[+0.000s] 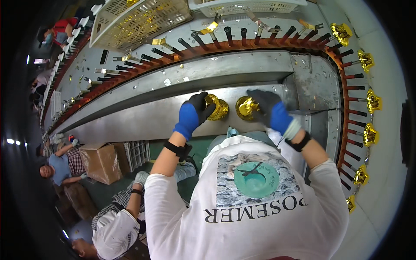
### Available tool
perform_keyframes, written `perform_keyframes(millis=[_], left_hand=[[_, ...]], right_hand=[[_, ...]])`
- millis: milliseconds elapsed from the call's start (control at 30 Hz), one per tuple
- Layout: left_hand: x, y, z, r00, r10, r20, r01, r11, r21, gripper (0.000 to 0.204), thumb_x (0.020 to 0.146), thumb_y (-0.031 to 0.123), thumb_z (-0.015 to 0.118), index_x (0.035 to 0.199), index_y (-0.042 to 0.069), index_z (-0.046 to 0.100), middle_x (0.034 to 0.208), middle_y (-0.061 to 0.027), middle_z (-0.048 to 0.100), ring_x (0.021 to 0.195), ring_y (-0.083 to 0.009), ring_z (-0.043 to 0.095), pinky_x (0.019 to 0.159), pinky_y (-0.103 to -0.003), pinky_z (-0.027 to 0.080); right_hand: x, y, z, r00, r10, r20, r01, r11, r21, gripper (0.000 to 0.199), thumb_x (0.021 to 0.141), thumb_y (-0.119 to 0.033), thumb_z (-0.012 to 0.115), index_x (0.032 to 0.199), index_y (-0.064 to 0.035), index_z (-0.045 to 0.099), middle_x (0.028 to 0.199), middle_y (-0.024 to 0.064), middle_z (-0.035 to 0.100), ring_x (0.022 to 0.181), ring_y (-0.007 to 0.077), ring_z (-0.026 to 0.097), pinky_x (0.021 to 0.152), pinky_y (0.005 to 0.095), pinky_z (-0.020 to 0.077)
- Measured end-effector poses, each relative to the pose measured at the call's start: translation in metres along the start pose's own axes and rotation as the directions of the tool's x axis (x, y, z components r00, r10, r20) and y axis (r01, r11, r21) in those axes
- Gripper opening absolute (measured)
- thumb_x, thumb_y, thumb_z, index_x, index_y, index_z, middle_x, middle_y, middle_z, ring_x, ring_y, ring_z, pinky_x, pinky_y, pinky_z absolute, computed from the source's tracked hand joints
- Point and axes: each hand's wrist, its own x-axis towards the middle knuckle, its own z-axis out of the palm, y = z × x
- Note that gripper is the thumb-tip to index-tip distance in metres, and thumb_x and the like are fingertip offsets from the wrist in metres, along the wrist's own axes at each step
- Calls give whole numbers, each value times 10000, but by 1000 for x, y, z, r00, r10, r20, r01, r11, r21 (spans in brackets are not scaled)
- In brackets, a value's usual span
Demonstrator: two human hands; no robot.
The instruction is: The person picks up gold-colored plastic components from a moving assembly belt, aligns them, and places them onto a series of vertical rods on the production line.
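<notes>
My left hand (193,113), in a blue and black glove, has its fingers closed round the left side of a shiny gold cup-shaped part (222,110). This part sits over the grey metal worktop. To its right is a second gold part (245,108), round with a raised middle. Beside this one is my right hand (272,110), gloved alike. Motion smears its fingers, so I cannot tell whether they grip the part or only touch it.
A curved conveyor (242,43) with dark upright pegs runs behind the worktop (160,113) and down the right side, where gold parts (373,102) hang. Plastic crates (143,26) stand beyond it. On the left are a cardboard box (100,162) and co-workers (115,236).
</notes>
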Motion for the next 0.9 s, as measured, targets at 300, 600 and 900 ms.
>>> perform_keyframes(millis=[300,600,900], left_hand=[[3,-23,53,997,-22,71,-6,924,381,832,847,517,819,1477,34,569,1056,-172,739,839,-373,731,709,-532,568],[134,167,-27,718,665,-206,-671,740,49,710,917,380,813,1472,10,569,1318,-272,681,1018,-469,721,849,-514,596],[317,277,21,841,519,-156,-457,834,311,551,943,526,719,1309,122,639,1181,-190,731,1000,-409,746,815,-535,589]], right_hand=[[1,9,79,938,245,244,-179,947,-265,734,821,-299,807,1493,-110,580,1302,179,683,1138,393,692,966,510,563],[65,170,-226,707,-270,-653,-334,687,-645,662,890,-398,838,1384,2,653,1340,238,697,1210,414,684,1045,488,543],[111,250,-254,797,419,-435,-583,721,-374,619,884,-487,780,1362,-100,703,1235,195,755,1130,398,728,1008,482,573]])
